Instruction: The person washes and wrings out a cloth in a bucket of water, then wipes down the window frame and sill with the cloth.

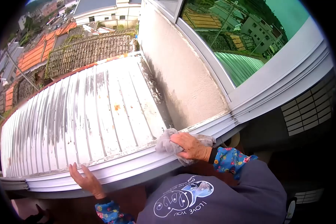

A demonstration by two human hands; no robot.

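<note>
My right hand (190, 145) presses a crumpled grey cloth (167, 141) against the white window track (138, 164), its fingers wrapped over the cloth. Some of the cloth spreads out behind and below the hand. Farther left, my left hand (86, 180) is at the same track with its fingers apart and nothing in them. Both wrists have blue floral cuffs. A dark apron (220, 198) with printed lettering covers the front of the body.
Outside the track lies a white corrugated roof (89, 115), streaked dark. A stained wall (175, 71) rises beside it. At the right is a framed window pane (239, 33) with green reflections. Tiled roofs (89, 50) and buildings stand beyond.
</note>
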